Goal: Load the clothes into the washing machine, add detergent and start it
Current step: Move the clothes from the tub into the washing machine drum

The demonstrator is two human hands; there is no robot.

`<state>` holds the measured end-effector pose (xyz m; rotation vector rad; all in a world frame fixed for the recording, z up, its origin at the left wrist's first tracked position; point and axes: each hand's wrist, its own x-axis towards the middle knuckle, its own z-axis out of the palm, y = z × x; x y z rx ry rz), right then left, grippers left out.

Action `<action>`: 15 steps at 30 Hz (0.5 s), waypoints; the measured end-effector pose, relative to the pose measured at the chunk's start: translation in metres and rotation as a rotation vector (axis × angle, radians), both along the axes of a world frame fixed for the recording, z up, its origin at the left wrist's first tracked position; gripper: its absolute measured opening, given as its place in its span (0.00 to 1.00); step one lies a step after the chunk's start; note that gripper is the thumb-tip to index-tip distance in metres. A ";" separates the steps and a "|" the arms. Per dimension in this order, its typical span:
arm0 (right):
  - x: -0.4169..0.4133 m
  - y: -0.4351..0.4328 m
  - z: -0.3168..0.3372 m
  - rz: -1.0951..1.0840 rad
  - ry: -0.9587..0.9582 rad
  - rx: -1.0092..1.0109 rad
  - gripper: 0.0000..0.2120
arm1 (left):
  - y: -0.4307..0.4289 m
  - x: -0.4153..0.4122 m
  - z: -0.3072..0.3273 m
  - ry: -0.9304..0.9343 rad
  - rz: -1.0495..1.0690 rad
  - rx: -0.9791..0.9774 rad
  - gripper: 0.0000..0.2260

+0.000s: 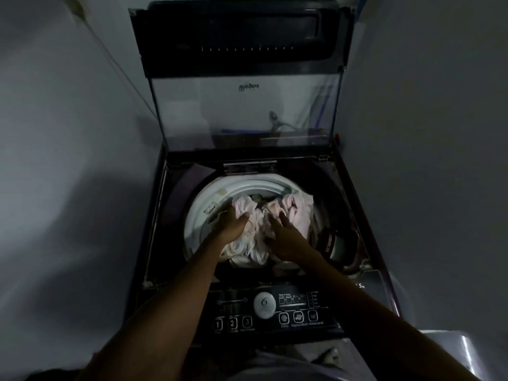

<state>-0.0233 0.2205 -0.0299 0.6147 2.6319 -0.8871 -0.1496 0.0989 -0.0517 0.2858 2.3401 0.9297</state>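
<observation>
The control panel [272, 312] was the closest thing, a dark strip along the front of the washing machine [154, 215], with a round white dial [264, 304] in the middle and small buttons on each side of it. Both bare arms reached over that panel and into the open top.

On the left side sat the white rim of the tub [203, 199]. The left hand [233, 221] lay just inside it, on top of the clothes [254, 237]. Its fingers were curled and bunched into the cloth, so it looked closed on a fold of it.

In the middle, the clothes were a pale pink and white heap sitting high in the mouth of the tub, not sunk down yet. They looked soft, floppy and light. They would bend any way and would not break or slip. A big handful from the top of the heap, or a flat push down, seemed the best way to move them. The heap had no clear front or point. Its long side ran from the far right rim down toward the near left.

The right hand [283, 237] lay flat on the heap with its fingers spread apart, pressing and holding nothing.

Behind it all, the clear lid [247, 111] stood up, open
</observation>
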 end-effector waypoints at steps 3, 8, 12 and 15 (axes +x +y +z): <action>-0.015 0.001 -0.016 0.003 -0.107 0.008 0.39 | -0.008 -0.009 0.002 0.151 -0.165 -0.200 0.29; -0.037 0.014 -0.034 0.033 -0.188 0.018 0.39 | -0.012 0.005 0.012 0.589 -0.296 -0.320 0.36; -0.042 0.029 -0.040 0.036 -0.115 0.012 0.36 | -0.015 0.007 -0.001 0.587 -0.573 -0.309 0.34; -0.038 0.027 -0.041 -0.111 0.010 0.221 0.35 | -0.016 -0.002 -0.006 0.415 -0.628 -0.356 0.42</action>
